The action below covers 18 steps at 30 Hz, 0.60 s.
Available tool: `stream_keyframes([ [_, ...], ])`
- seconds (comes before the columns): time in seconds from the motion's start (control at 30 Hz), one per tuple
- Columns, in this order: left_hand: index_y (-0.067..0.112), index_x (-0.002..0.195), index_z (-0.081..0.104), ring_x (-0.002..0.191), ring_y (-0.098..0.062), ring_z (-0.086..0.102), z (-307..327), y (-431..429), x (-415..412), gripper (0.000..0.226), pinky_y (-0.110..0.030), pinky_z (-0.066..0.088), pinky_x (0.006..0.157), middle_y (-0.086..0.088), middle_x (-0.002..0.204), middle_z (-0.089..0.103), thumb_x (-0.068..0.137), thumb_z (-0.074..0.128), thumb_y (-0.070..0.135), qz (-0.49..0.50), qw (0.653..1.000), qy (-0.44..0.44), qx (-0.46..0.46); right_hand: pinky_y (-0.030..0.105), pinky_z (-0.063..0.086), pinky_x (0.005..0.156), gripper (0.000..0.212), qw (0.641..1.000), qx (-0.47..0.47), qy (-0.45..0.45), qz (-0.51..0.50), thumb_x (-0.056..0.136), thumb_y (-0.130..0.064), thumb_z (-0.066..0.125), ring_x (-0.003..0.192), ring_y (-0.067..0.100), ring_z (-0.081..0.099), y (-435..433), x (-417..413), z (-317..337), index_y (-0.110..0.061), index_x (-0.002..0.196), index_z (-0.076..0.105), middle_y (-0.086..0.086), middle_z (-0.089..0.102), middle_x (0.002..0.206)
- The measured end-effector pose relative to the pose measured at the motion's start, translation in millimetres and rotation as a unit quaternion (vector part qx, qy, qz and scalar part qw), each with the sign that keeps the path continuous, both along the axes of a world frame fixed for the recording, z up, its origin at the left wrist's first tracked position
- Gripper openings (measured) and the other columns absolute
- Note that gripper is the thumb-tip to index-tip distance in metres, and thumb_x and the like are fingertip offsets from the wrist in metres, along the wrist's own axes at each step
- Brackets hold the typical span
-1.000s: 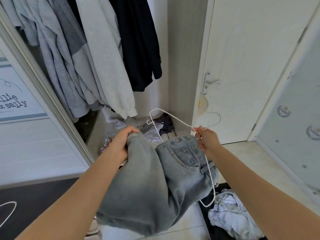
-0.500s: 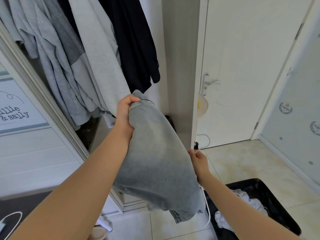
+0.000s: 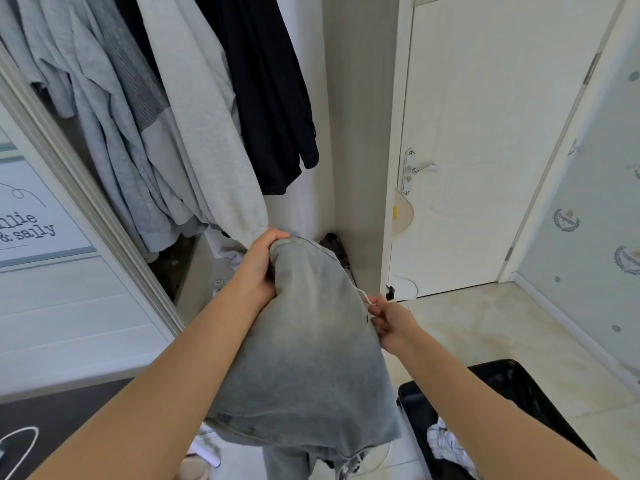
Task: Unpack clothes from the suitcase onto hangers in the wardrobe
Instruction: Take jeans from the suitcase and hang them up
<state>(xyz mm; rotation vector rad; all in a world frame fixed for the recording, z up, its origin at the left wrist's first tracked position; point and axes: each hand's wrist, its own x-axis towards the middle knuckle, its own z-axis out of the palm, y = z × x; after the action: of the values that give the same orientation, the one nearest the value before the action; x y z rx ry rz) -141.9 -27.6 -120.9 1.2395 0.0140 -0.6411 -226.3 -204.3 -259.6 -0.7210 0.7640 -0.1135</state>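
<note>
Jeans (image 3: 304, 358), grey washed denim, hang bunched in mid-air in front of the open wardrobe (image 3: 360, 133), held up between two bare hands.

Left grip (image 3: 258, 268): fingers curled tight over the top fold of the denim, just below the cuff of a light grey sweatshirt (image 3: 201, 116) hanging in the wardrobe.

Right grip (image 3: 389, 322): thumb and fingers pinch a thin white wire hanger (image 3: 362, 294) at the right edge of the denim. Most of the wire is hidden behind the fabric. A short curve of it shows again below the hem, near the floor. Whether the wire passes through the jeans cannot be told.

Wardrobe contents: grey shirts (image 3: 104, 140) at left, the sweatshirt in the middle, a black garment (image 3: 266, 98) at right, all hanging. Small dark and pale items lie on the wardrobe bottom behind the jeans, too hidden to name.

Suitcase (image 3: 519, 382), black, lies open on the tiled floor (image 3: 485, 334) at lower right, under the right forearm. A crumpled white garment (image 3: 446, 441) lies in it.

White door (image 3: 485, 116) with a metal handle (image 3: 420, 168) stands shut to the right of the wardrobe.
</note>
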Motion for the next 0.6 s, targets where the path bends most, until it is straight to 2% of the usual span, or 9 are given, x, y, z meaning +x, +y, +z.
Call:
stream_keyframes([
  [0.1,0.012,0.085,0.064,0.073,-0.020,0.064,-12,13,-1,0.011,-0.029,0.051,0.067,-0.008,0.079,0.067,0.080,0.065,0.021,0.031,0.997,0.019,0.070,0.017,0.015,0.025,0.031,0.999,0.036,-0.026,-0.016,0.105,-0.026,0.034,0.026,0.006,0.018,-5,1,10,-0.009,0.088,0.054,-0.005,0.038,0.046],
  [0.17,0.014,0.077,0.064,0.069,-0.020,0.062,-21,19,-4,0.008,-0.028,0.049,0.063,-0.007,0.074,0.066,0.080,0.066,0.021,0.042,0.994,0.036,0.093,0.016,0.015,0.025,0.030,0.998,0.047,-0.044,-0.020,0.105,-0.026,0.034,0.025,0.006,0.018,-7,6,16,-0.009,0.090,0.053,-0.005,0.038,0.044],
  [0.27,0.015,0.079,0.066,0.066,-0.019,0.063,-34,25,-9,0.012,-0.027,0.048,0.060,-0.007,0.069,0.068,0.082,0.068,0.025,0.012,0.990,0.063,0.125,0.016,0.015,0.026,0.031,0.996,0.045,-0.071,-0.018,0.105,-0.027,0.031,0.025,0.005,0.018,-10,13,22,-0.009,0.089,0.051,-0.005,0.038,0.042],
  [0.37,0.011,0.091,0.072,0.079,-0.023,0.066,-46,29,-16,0.028,-0.031,0.051,0.068,-0.010,0.077,0.073,0.084,0.068,0.038,-0.044,0.985,0.092,0.138,0.015,0.015,0.028,0.033,0.995,0.031,-0.097,-0.017,0.106,-0.028,0.029,0.026,0.004,0.018,-13,17,35,-0.010,0.089,0.051,-0.006,0.038,0.043],
  [0.43,0.009,0.094,0.071,0.083,-0.025,0.065,-56,33,-19,0.038,-0.035,0.049,0.069,-0.011,0.076,0.074,0.091,0.057,0.044,-0.043,0.986,0.109,0.117,0.016,0.015,0.028,0.034,0.993,0.022,-0.115,-0.018,0.106,-0.029,0.028,0.026,0.004,0.018,-15,19,46,-0.010,0.090,0.052,-0.007,0.038,0.043],
  [0.53,0.004,0.098,0.068,0.073,-0.025,0.062,-71,36,-22,0.037,-0.035,0.048,0.063,-0.011,0.063,0.071,0.098,0.048,0.035,-0.039,0.982,0.131,0.132,0.015,0.016,0.029,0.036,0.989,0.012,-0.145,-0.015,0.106,-0.028,0.028,0.027,0.004,0.018,-17,18,60,-0.009,0.088,0.053,-0.006,0.038,0.045],
  [0.6,0.001,0.080,0.073,0.063,-0.026,0.065,-79,36,-26,0.041,-0.032,0.051,0.055,-0.012,0.060,0.070,0.096,0.051,0.031,-0.060,0.975,0.135,0.165,0.015,0.016,0.029,0.037,0.988,-0.012,-0.155,-0.015,0.106,-0.027,0.028,0.028,0.004,0.018,-15,19,69,-0.009,0.087,0.054,-0.006,0.036,0.048],
])
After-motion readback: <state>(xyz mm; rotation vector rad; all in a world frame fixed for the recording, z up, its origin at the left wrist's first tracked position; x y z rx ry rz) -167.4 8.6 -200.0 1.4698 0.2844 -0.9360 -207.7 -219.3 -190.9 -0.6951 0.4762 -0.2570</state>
